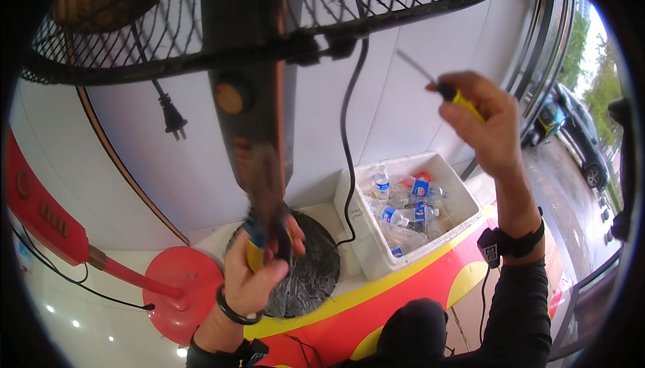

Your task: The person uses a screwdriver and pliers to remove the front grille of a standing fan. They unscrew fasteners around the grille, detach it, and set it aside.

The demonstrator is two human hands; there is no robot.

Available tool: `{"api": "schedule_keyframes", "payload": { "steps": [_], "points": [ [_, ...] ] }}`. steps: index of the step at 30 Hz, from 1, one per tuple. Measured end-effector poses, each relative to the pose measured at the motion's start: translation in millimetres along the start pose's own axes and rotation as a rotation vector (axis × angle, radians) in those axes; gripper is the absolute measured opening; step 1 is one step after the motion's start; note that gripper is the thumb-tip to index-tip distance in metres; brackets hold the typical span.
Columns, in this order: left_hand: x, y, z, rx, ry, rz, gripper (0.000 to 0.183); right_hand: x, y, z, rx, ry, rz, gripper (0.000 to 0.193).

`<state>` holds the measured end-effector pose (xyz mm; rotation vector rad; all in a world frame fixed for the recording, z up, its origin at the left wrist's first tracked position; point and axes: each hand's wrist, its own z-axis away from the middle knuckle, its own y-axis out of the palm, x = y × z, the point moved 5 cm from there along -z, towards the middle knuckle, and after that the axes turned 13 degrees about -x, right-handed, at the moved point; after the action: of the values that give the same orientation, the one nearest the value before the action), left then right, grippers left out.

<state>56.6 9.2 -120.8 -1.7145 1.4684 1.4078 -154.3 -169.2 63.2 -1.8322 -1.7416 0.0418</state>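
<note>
Two tools sit in my grip. My right hand (485, 116), at the right of the frame, is closed around the yellow and black handle of a screwdriver (451, 93), its thin shaft pointing to the upper left. My left hand (252, 281), below the centre, is wrapped around the yellow and blue handles of what look like pliers (265, 210), head up and too blurred for me to tell how their jaws stand.

Across the top of the frame spreads the wire guard (181, 64) of a fan (238, 39), whose dark column (261, 126) runs down the middle.

I expect the screwdriver to be light and stiff, best held by its handle. The pliers are probably heavier toward the metal head, so low on the handles suits them. The guard's thin wires would likely bend if squeezed; the rigid column seems the safer hold.
</note>
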Motion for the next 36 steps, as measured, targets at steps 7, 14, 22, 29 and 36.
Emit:
{"api": "schedule_keyframes", "payload": {
  "steps": [7, 14, 22, 29, 36],
  "points": [
    [-36.6, 19.8, -28.1, -0.311, 0.429, -0.173, 0.076, 33.1, 10.6, -3.9, 0.059, -0.145, 0.05, 0.03],
    [-36.7, 28.5, -42.1, -0.344, 0.625, -0.294, 0.076, 32.0, 14.5, -10.1, 0.048, -0.093, -0.047, 0.028],
    [-29.9, 32.0, -45.1, -0.358, 0.57, -0.237, 0.077, 32.8, 17.3, -13.7, 0.114, -0.122, -0.027, 0.029],
    [-29.2, 37.2, -43.1, -0.355, 0.6, -0.222, 0.079, 35.4, 18.7, -19.2, 0.114, -0.181, 0.02, 0.03],
    [-29.8, 41.6, -41.4, -0.393, 0.564, -0.25, 0.083, 35.4, 14.3, -19.2, 0.097, -0.215, 0.037, 0.029]
  ]
}}
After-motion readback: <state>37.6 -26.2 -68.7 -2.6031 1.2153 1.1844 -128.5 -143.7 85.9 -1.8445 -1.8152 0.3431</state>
